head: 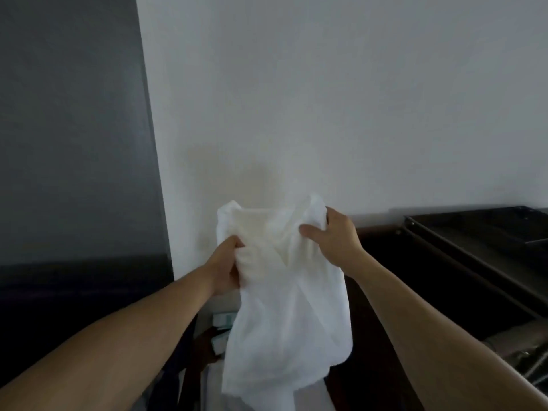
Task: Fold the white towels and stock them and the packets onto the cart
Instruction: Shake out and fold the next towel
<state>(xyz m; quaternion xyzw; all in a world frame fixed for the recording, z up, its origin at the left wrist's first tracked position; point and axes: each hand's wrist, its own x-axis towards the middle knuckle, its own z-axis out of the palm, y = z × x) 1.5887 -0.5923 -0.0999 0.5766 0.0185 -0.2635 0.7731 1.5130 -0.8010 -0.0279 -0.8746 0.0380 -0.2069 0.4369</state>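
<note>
White towel (284, 307) held up between both hands, long axis hanging straight down below them. Left hand (226, 262) bunches left edge; right hand (332, 232) pinches top right corner, higher. Cart (474, 241) off right.

You have one thin white cloth towel (284, 292) in front of you, and two bare hands, your left hand (226, 262) and your right hand (332, 235). On your right you can count one black metal cart (474, 253) with a rimmed top. Below the towel there are two pale boxy packets (224, 318), both partly hidden and blurred. One patch of white cloth (213, 387) shows at the bottom edge; you cannot tell whether it is a second towel
</note>
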